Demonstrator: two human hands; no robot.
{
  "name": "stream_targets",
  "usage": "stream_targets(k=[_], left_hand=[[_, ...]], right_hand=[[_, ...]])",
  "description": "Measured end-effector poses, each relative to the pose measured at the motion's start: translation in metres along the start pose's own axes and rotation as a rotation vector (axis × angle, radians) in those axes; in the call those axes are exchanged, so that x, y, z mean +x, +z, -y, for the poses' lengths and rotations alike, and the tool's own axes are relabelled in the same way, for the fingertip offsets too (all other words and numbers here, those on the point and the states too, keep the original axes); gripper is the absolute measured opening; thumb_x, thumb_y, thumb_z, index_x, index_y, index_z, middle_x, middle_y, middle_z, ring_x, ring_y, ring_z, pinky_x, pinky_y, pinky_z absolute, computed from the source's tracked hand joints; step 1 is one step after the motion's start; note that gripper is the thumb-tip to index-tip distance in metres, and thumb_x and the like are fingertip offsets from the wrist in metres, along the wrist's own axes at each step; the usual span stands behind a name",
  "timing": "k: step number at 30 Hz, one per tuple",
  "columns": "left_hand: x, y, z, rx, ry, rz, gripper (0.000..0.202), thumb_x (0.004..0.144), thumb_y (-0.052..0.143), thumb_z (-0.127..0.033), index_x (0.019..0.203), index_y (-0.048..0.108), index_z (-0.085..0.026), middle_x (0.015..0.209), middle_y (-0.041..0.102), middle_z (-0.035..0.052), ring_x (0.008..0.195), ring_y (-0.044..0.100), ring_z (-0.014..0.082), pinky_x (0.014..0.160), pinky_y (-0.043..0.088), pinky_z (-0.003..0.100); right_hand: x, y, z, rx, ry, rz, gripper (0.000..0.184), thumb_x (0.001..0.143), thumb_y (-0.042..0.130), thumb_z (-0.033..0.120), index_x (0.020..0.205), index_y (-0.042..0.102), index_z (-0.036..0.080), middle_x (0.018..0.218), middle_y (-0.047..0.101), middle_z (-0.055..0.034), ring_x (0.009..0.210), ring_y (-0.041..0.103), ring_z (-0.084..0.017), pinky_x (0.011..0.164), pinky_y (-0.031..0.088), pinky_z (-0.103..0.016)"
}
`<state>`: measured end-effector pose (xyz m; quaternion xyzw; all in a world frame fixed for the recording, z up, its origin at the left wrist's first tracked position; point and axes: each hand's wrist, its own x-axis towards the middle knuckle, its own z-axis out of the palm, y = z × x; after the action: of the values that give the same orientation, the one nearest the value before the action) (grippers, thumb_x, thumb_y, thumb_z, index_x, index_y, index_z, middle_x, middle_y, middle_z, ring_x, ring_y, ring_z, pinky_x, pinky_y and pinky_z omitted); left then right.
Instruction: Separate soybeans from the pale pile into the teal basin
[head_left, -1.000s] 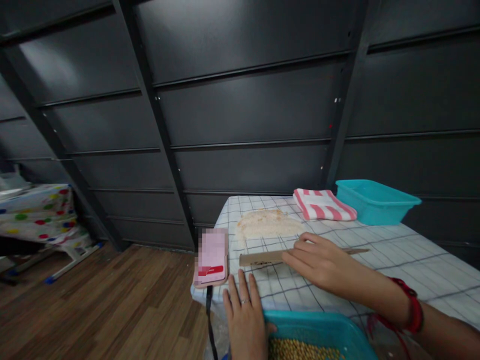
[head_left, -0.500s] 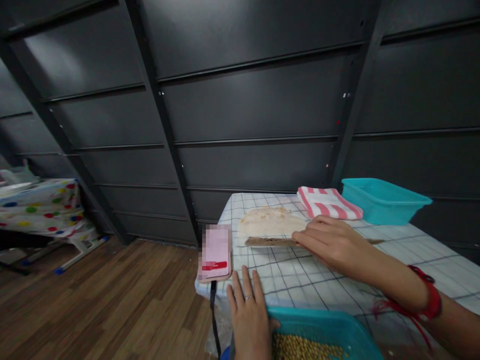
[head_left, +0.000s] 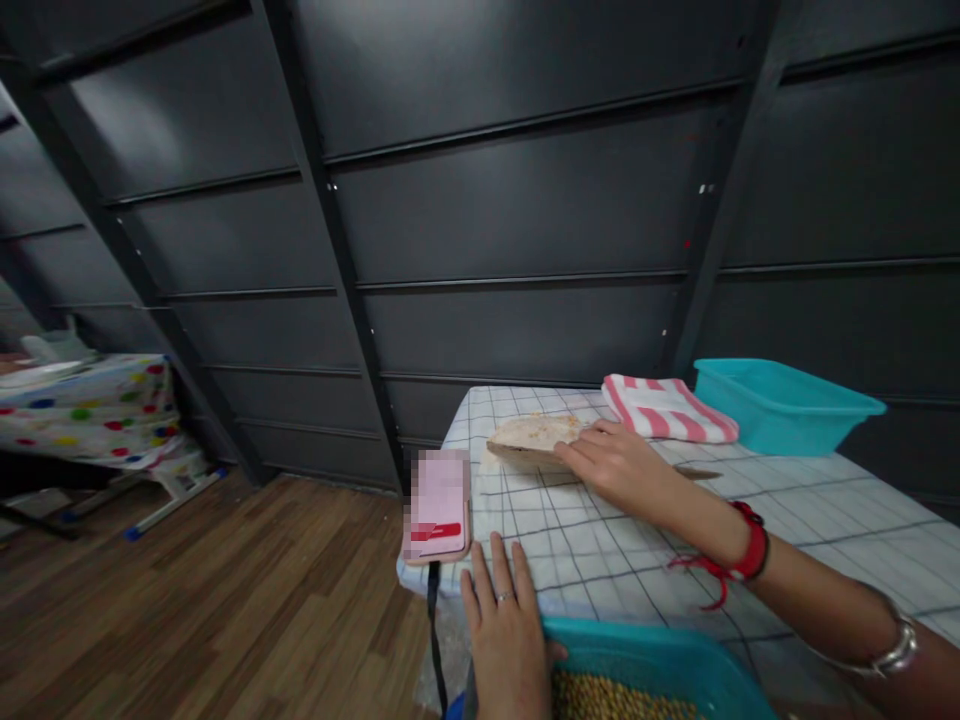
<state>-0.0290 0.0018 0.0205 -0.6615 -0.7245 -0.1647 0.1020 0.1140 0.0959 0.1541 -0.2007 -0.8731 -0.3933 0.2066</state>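
My right hand [head_left: 611, 468] is closed on a thin brown strip [head_left: 525, 453], whose exact kind I cannot tell. A narrow tapered end [head_left: 697, 473] shows beyond the hand on the right. Just behind the strip lies a flat pale piece [head_left: 529, 434] with a rounded far edge and yellowish-brown specks. Whether strip and pale piece are joined is unclear. My left hand [head_left: 510, 630], wearing a ring, rests flat with fingers stretched at the table's near edge. Its thumb is by the rim of a teal basin [head_left: 637, 632] holding yellowish beans [head_left: 619, 697].
A phone in a pink case [head_left: 439, 505] lies at the left corner of the checked tablecloth [head_left: 600, 545]. Further back are a folded pink-and-white striped towel [head_left: 667, 408] and a turquoise basin [head_left: 787, 405]. Dark panels [head_left: 517, 220] rise behind. Another table [head_left: 82, 405] stands far left.
My right hand has moved away from me and a little left, taking the brown strip with it. Less of the pale piece shows behind the strip. My left hand has hardly moved.
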Motion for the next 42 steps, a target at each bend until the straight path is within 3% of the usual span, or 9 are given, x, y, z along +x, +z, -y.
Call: stream_targets(k=[6,11,14,17,22,27,32,37,42], left_hand=[[0.000,-0.008,-0.002,-0.015,-0.018,0.064,0.094,0.038,0.073,-0.057,0.120,0.045,-0.021,0.131,0.040,0.0136,0.122,0.034,0.0338,0.098,0.037,0.049],[0.001,-0.006,-0.001,-0.019,-0.013,0.059,0.093,0.039,0.072,-0.059,0.120,0.045,-0.021,0.132,0.040,0.0137,0.122,0.035,0.0342,0.098,0.037,0.050],[0.001,-0.005,0.000,-0.017,-0.005,0.070,0.092,0.042,0.070,-0.060,0.121,0.044,-0.021,0.132,0.040,0.0138,0.122,0.035,0.0345,0.098,0.037,0.050],[0.002,-0.007,0.000,-0.024,-0.003,0.093,0.093,0.042,0.069,-0.061,0.122,0.043,-0.020,0.132,0.038,0.0138,0.122,0.033,0.0348,0.099,0.036,0.051],[0.000,-0.003,0.001,-0.027,-0.005,0.082,0.093,0.042,0.070,-0.060,0.122,0.043,-0.021,0.133,0.039,0.0135,0.123,0.033,0.0340,0.099,0.036,0.050],[-0.004,0.016,0.001,0.030,0.004,-0.027,0.093,0.042,0.074,-0.053,0.124,0.043,-0.021,0.135,0.039,0.0145,0.125,0.032,0.0359,0.101,0.031,0.054],[-0.007,0.026,0.002,0.077,0.021,-0.055,0.086,0.046,0.075,-0.039,0.124,0.044,-0.021,0.135,0.041,0.0146,0.125,0.032,0.0363,0.100,0.031,0.053],[-0.008,0.015,0.003,0.150,0.062,-0.063,0.076,0.054,0.070,-0.029,0.125,0.042,-0.021,0.135,0.042,0.0131,0.125,0.033,0.0344,0.100,0.031,0.052],[-0.008,0.006,0.003,0.162,0.089,-0.052,0.070,0.060,0.066,-0.031,0.125,0.043,-0.018,0.134,0.043,0.0145,0.124,0.035,0.0348,0.099,0.033,0.051]], right_hand=[[-0.001,-0.024,0.007,0.089,-0.040,0.042,0.023,0.083,0.037,0.004,0.082,0.057,0.015,0.065,0.062,-0.0023,0.061,0.051,-0.014,0.065,0.033,-0.029],[0.011,0.002,0.024,0.083,-0.074,0.081,0.019,0.082,0.042,0.005,0.081,0.058,0.014,0.066,0.062,-0.0031,0.061,0.051,-0.015,0.063,0.032,-0.030],[0.019,0.019,0.019,0.041,-0.021,0.106,0.019,0.080,0.043,0.003,0.078,0.059,0.014,0.065,0.062,-0.0036,0.061,0.053,-0.015,0.062,0.033,-0.029],[0.021,0.021,0.007,0.019,0.040,0.110,0.018,0.079,0.044,0.003,0.082,0.060,0.012,0.066,0.063,-0.0049,0.062,0.054,-0.015,0.063,0.033,-0.029],[0.004,-0.004,-0.024,0.044,0.091,0.069,0.018,0.084,0.043,0.012,0.087,0.061,0.013,0.068,0.064,-0.0055,0.063,0.056,-0.016,0.063,0.035,-0.029],[-0.036,-0.039,-0.055,0.123,0.062,0.083,0.028,0.089,0.034,0.017,0.082,0.060,0.018,0.071,0.063,-0.0037,0.065,0.056,-0.016,0.066,0.039,-0.030],[-0.081,-0.056,-0.054,0.156,0.030,0.097,0.031,0.090,0.029,0.012,0.084,0.058,0.021,0.073,0.063,-0.0017,0.068,0.056,-0.014,0.069,0.040,-0.028],[-0.096,-0.040,-0.038,0.065,-0.003,0.107,0.031,0.088,0.029,0.006,0.081,0.057,0.016,0.072,0.062,-0.0043,0.067,0.053,-0.015,0.067,0.040,-0.028],[-0.079,-0.010,-0.042,0.008,0.001,0.128,0.028,0.087,0.032,0.004,0.083,0.058,0.014,0.070,0.061,-0.0041,0.067,0.051,-0.015,0.068,0.038,-0.030]])
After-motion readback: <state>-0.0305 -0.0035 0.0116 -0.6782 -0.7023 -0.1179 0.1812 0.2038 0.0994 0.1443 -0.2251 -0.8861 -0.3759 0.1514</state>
